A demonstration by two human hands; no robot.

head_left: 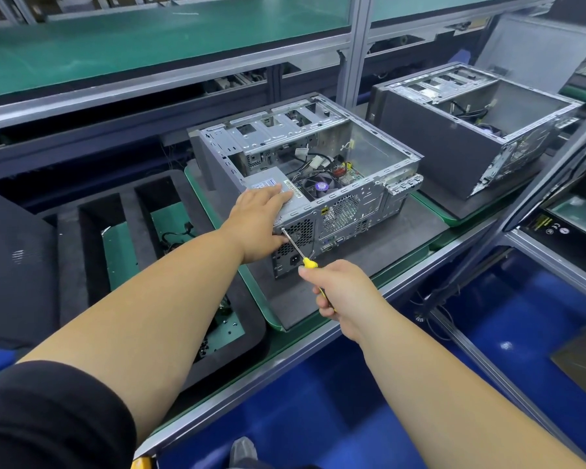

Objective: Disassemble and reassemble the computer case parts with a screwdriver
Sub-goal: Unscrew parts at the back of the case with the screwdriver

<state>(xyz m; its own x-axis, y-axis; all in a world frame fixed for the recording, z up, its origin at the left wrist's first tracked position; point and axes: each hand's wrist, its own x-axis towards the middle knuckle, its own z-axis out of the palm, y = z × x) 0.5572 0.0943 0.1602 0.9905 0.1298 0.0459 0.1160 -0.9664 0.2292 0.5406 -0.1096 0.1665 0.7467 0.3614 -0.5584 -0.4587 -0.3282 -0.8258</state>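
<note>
An open grey computer case [369, 198] lies on its side on a dark mat, rear panel facing me. Inside I see the power supply [274, 182], a fan and cables. My left hand [257, 218] rests flat on the power supply at the case's near corner, thumb down over the rear panel. My right hand [342, 289] grips the yellow handle of a screwdriver [296, 247]. Its metal tip touches the rear panel's upper left corner, right beside my left thumb.
A second open case [471, 130] stands to the right on its own mat. Left of the case sits a black foam tray [142, 238] with slots holding small parts and screws. A metal post [354, 52] rises behind. The blue floor lies below the bench edge.
</note>
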